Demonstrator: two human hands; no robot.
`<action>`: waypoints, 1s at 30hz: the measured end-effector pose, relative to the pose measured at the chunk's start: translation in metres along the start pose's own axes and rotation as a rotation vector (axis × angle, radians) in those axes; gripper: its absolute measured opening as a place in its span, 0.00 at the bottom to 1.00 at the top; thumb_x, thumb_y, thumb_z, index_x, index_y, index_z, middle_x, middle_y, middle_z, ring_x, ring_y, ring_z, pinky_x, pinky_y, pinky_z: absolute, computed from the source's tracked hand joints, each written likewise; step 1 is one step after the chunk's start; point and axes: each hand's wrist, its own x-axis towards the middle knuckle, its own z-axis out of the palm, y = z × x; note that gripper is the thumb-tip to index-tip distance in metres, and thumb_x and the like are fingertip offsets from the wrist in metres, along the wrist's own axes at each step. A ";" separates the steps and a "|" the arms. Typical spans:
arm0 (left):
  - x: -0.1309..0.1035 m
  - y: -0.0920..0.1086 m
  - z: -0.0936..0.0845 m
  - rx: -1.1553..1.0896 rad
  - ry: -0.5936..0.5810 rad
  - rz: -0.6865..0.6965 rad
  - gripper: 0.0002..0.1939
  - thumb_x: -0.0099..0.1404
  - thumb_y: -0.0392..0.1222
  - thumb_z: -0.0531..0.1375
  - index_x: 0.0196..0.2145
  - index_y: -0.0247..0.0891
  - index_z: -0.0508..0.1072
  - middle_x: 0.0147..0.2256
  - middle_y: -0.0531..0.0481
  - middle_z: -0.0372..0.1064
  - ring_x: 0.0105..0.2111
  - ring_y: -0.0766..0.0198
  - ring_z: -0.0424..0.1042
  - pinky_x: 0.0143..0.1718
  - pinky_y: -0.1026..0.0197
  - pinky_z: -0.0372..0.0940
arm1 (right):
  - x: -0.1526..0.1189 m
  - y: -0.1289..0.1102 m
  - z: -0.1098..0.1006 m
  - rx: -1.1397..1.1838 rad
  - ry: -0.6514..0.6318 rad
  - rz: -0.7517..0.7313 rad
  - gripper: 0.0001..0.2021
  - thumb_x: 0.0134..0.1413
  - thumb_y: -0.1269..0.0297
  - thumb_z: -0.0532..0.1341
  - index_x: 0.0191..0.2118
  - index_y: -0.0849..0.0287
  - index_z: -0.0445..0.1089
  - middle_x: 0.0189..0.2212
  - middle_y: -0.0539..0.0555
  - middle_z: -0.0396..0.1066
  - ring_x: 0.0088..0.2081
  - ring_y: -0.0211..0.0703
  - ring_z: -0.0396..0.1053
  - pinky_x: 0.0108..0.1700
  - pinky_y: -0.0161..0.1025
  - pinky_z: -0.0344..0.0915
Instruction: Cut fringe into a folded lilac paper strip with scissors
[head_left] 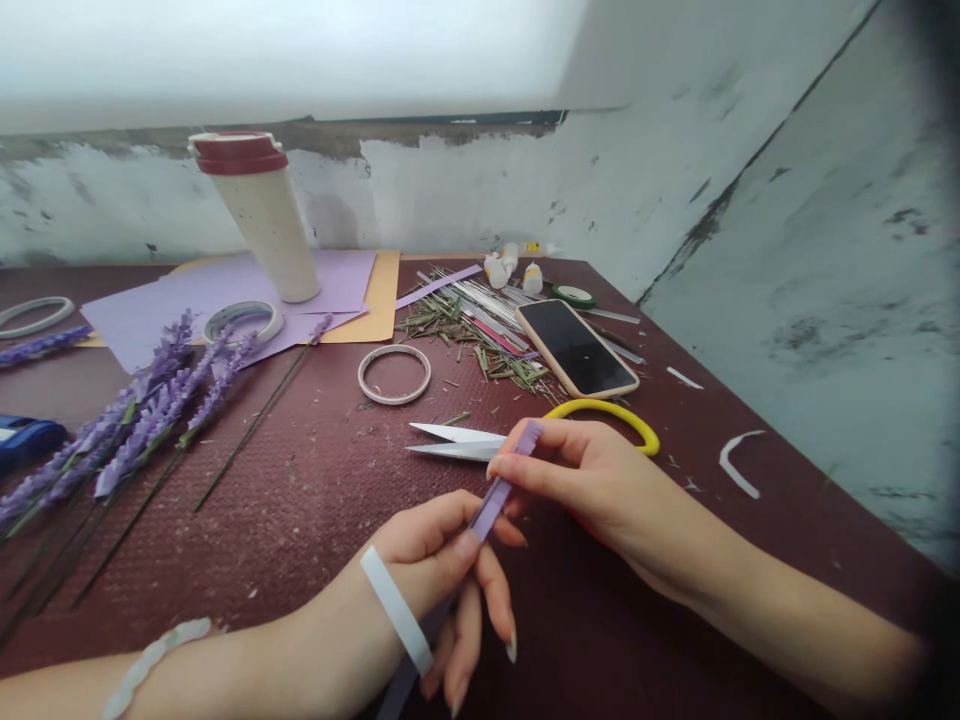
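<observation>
A narrow strip of purple paper (491, 508) with a fringed upper end runs slantwise between my two hands. My left hand (427, 560) pinches its lower part between thumb and index finger, the other fingers curled loosely below. At the fringed end, my right hand (574, 465) grips the strip between thumb and fingers. A white band (395, 608) lies across the base of my left thumb. Just behind my right hand rest scissors (457, 443) with yellow handles, blades apart and pointing left; the hand partly hides them.
Purple flower stems (142, 430) lie at left, near a blue object (28, 440). A tape roll (394, 375), phone (577, 347) and green clippings (439, 318) lie beyond my hands. Farther back, a lidded cup (266, 225) stands on purple paper sheets (341, 272). Walls border the table.
</observation>
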 end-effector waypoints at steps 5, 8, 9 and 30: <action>0.001 -0.003 -0.003 -0.030 -0.026 0.021 0.25 0.71 0.64 0.73 0.45 0.40 0.75 0.29 0.54 0.80 0.14 0.71 0.71 0.14 0.72 0.64 | 0.000 0.000 -0.001 0.000 -0.007 0.011 0.21 0.49 0.46 0.84 0.28 0.54 0.78 0.26 0.46 0.73 0.31 0.42 0.66 0.39 0.39 0.65; 0.001 -0.002 -0.004 -0.034 -0.020 0.008 0.25 0.70 0.64 0.74 0.45 0.40 0.75 0.29 0.54 0.80 0.15 0.70 0.72 0.14 0.72 0.65 | 0.001 0.002 -0.001 -0.025 -0.013 0.012 0.21 0.51 0.44 0.83 0.29 0.54 0.78 0.27 0.47 0.74 0.32 0.42 0.67 0.40 0.40 0.66; 0.001 -0.002 -0.005 -0.030 -0.016 0.005 0.24 0.71 0.63 0.74 0.45 0.40 0.75 0.29 0.54 0.80 0.15 0.70 0.72 0.15 0.72 0.65 | 0.002 0.001 -0.001 -0.040 -0.017 0.005 0.22 0.52 0.43 0.82 0.29 0.54 0.78 0.27 0.48 0.74 0.32 0.43 0.67 0.40 0.40 0.66; -0.006 0.010 -0.003 -0.115 0.244 0.290 0.12 0.72 0.45 0.75 0.43 0.37 0.78 0.29 0.55 0.82 0.20 0.66 0.82 0.20 0.70 0.74 | 0.001 0.009 -0.104 -1.093 -0.132 0.063 0.22 0.54 0.46 0.72 0.51 0.50 0.76 0.46 0.57 0.81 0.45 0.60 0.79 0.44 0.47 0.77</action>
